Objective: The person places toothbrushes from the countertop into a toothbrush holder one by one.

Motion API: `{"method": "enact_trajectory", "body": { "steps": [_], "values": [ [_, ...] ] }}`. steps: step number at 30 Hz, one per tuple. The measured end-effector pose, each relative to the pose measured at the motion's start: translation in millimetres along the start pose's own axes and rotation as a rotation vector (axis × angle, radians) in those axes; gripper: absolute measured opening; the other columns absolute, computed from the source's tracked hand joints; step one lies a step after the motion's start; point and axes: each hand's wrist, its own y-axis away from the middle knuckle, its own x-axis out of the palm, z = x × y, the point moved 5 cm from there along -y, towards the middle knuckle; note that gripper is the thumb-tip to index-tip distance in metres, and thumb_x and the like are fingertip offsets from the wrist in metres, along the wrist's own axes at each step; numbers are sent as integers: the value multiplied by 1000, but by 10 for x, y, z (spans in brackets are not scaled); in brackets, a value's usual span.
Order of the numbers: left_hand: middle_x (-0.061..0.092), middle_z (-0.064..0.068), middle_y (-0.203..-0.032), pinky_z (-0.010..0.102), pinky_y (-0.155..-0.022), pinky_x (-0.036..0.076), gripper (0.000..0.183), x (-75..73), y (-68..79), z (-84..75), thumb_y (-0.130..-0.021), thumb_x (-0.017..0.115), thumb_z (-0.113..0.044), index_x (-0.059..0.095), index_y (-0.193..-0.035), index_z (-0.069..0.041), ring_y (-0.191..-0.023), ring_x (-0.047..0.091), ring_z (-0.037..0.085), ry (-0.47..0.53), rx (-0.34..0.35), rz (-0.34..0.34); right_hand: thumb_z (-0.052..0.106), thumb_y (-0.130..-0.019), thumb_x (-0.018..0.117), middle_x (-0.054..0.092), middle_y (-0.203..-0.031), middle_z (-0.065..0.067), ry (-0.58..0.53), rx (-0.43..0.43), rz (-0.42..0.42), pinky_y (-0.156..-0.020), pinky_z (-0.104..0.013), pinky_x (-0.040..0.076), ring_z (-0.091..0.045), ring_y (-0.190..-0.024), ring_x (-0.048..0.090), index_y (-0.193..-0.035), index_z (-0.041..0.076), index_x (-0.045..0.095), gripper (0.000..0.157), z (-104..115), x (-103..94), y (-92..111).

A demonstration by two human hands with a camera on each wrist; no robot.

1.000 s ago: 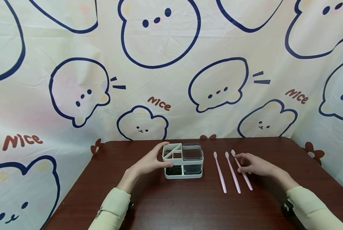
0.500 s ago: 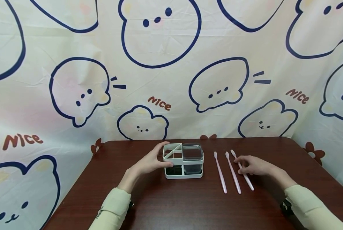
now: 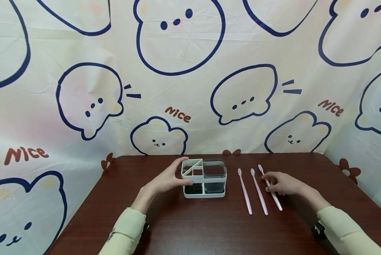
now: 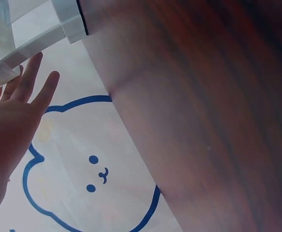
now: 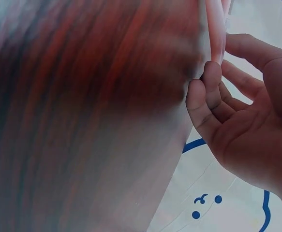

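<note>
My left hand (image 3: 165, 180) grips the left side of a white two-level organizer (image 3: 214, 180), thumb in front and fingers behind. The organizer has divided slots at its upper left and a clear cup section at its right. In the left wrist view, fingers reach along the pale frame (image 4: 37, 46). A pink toothbrush (image 3: 277, 202), the rightmost in a row, is pinched between thumb and fingers of my right hand (image 3: 285, 183). Its bristle head points away from me. The right wrist view shows the pink handle (image 5: 216, 36) between the fingertips.
Two more pink toothbrushes, the left one (image 3: 245, 194) and the middle one (image 3: 259, 194), lie side by side between the organizer and my right hand. The dark brown table (image 3: 190, 226) ends at a cartoon-printed cloth (image 3: 196, 92) behind.
The right hand's fingers have closed on the rightmost toothbrush, which has shifted slightly, its head a little higher in view. The left hand and organizer stay in place.
</note>
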Motion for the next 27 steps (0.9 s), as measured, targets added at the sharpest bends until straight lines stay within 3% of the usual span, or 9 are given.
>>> {"method": "enact_trajectory", "body": {
  "steps": [6,10,19,27],
  "values": [
    [30,2,-158,62,-112,32,95,4,16,-7,-77,81,-49,28,-153,-31,-137,38,26,7,-11,-2,16,-92,68,56,-77,-4,7,0,-52,-51,-30,47,-18,-59,56,-133,2,54,45,46,-41,-20],
    [29,2,-159,63,-112,32,97,6,5,-13,-77,81,-49,27,-155,-27,-138,38,26,2,-4,-1,12,-92,67,57,-78,-6,0,-1,-104,-52,-30,49,-20,-61,57,-134,1,52,46,120,-107,-18],
    [28,2,-159,62,-113,32,99,14,-4,-12,-77,81,-50,26,-156,-25,-139,37,26,6,-5,5,12,-94,65,58,-84,-7,56,-54,-225,-55,-30,51,-17,-63,58,-138,5,49,48,312,-249,-13],
    [27,2,-160,63,-113,31,97,8,2,-8,-78,81,-50,26,-155,-28,-140,36,26,4,-6,0,13,-94,65,60,-86,-7,64,-86,-284,-52,-30,48,-22,-63,61,-139,9,47,49,492,-315,-26]
  ]
}}
